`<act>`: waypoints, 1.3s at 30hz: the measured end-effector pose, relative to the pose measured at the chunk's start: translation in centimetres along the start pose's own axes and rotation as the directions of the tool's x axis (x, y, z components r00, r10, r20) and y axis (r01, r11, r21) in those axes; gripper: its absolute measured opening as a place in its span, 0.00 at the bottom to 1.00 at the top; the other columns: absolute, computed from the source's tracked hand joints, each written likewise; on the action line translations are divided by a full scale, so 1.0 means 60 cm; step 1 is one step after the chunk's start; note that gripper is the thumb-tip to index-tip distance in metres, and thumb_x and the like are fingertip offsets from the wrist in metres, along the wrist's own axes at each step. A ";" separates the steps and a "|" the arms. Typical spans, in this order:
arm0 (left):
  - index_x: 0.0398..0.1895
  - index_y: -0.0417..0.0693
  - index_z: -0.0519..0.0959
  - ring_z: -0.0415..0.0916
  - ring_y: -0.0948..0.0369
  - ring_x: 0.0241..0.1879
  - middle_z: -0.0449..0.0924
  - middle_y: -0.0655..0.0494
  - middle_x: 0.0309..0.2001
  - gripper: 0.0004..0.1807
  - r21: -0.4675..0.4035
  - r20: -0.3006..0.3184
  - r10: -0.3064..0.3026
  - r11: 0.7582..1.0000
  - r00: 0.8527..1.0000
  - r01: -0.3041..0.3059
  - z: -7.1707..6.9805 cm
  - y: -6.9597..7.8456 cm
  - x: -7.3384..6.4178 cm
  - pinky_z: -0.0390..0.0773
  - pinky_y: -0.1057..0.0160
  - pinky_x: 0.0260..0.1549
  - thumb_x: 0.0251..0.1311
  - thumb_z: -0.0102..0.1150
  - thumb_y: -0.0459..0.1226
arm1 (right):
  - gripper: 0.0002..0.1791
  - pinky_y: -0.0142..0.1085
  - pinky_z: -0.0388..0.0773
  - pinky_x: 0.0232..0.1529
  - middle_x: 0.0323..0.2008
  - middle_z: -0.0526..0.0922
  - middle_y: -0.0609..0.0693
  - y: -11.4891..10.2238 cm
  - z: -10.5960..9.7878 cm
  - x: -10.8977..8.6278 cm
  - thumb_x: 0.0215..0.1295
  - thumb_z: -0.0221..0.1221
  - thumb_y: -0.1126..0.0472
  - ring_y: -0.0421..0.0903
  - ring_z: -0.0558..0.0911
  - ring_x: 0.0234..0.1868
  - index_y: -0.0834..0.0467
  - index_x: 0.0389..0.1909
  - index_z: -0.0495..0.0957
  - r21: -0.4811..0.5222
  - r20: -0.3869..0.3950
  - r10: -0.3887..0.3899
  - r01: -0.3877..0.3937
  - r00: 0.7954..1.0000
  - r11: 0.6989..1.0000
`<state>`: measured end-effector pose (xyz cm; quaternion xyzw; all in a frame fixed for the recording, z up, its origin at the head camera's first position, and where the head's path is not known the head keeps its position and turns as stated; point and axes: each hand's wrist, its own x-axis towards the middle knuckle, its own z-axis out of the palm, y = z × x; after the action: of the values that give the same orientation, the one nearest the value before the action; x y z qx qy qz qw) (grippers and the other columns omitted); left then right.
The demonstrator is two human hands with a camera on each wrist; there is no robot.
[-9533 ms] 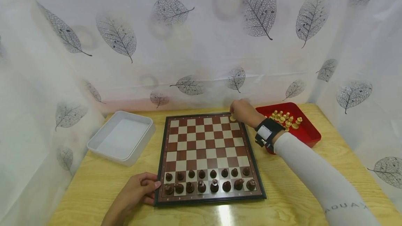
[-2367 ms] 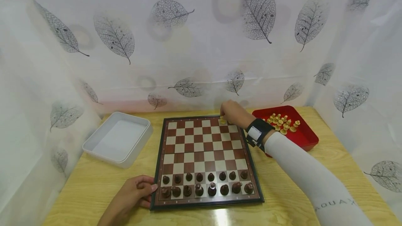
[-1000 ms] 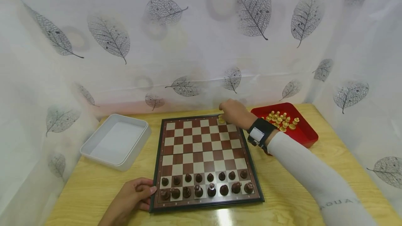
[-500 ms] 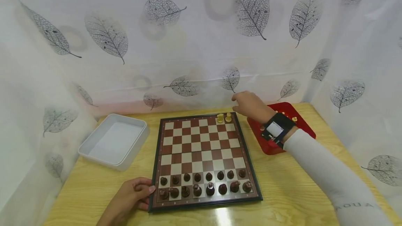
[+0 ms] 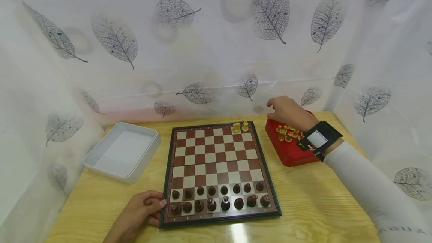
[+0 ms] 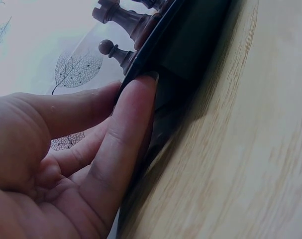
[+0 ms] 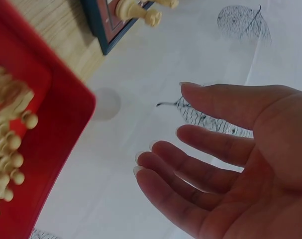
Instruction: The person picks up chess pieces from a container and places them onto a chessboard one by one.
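My left hand grips the near left edge of the chessboard; the left wrist view shows its thumb and a finger pinching the rim. Two rows of dark pieces stand on the near side, among them a dark king. In the far right corner stand a light rook and, left of it, a light knight. My right hand hovers over the far part of the red tray, fingers spread and loosely bent, nothing between them. Light chess pieces lie in the tray, partly hidden by the hand.
A white tray stands left of the board on the wooden table. A leaf-patterned curtain rises close behind the board and along both sides.
My right hand set down the light rook, then the light knight to its left, let go and moved right over the red tray. My left hand keeps its hold on the board.
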<state>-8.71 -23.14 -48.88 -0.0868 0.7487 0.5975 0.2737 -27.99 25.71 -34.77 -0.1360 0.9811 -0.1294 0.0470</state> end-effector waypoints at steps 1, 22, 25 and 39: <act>0.64 0.27 0.70 0.80 0.58 0.34 0.84 0.53 0.38 0.33 0.001 0.000 -0.001 1.000 1.000 0.001 0.000 -0.001 0.000 0.91 0.59 0.34 0.67 0.69 0.42 | 0.25 0.57 0.85 0.55 0.55 0.84 0.69 0.004 -0.002 -0.003 0.68 0.62 0.59 0.62 0.85 0.53 0.70 0.61 0.77 0.001 0.008 0.009 -0.009 1.000 1.000; 0.63 0.28 0.71 0.81 0.58 0.34 0.84 0.53 0.37 0.32 0.005 -0.003 -0.004 1.000 1.000 0.004 -0.001 -0.006 0.003 0.90 0.59 0.34 0.66 0.69 0.43 | 0.25 0.53 0.88 0.44 0.45 0.86 0.72 0.130 0.008 -0.058 0.62 0.69 0.63 0.54 0.84 0.36 0.78 0.52 0.79 -0.020 0.079 0.148 -0.147 0.986 0.989; 0.63 0.28 0.71 0.80 0.58 0.34 0.84 0.54 0.37 0.32 -0.001 -0.001 -0.003 1.000 1.000 0.003 0.000 -0.005 0.003 0.90 0.59 0.34 0.66 0.69 0.43 | 0.24 0.48 0.87 0.38 0.40 0.87 0.68 0.140 0.013 -0.063 0.62 0.69 0.63 0.52 0.82 0.33 0.78 0.51 0.80 -0.014 0.107 0.171 -0.171 0.979 0.985; 0.65 0.27 0.71 0.81 0.57 0.33 0.85 0.53 0.38 0.33 0.002 -0.016 -0.003 1.000 1.000 0.003 0.000 -0.006 0.005 0.91 0.58 0.34 0.66 0.69 0.42 | 0.08 0.30 0.70 0.22 0.17 0.76 0.48 0.170 0.058 -0.061 0.60 0.69 0.65 0.44 0.75 0.21 0.67 0.29 0.84 0.028 0.183 0.188 -0.196 0.965 0.980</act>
<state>-8.77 -23.16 -49.31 -0.0922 0.7513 0.5957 0.2686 -26.63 35.39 -40.65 -0.0503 0.9782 -0.1338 0.1505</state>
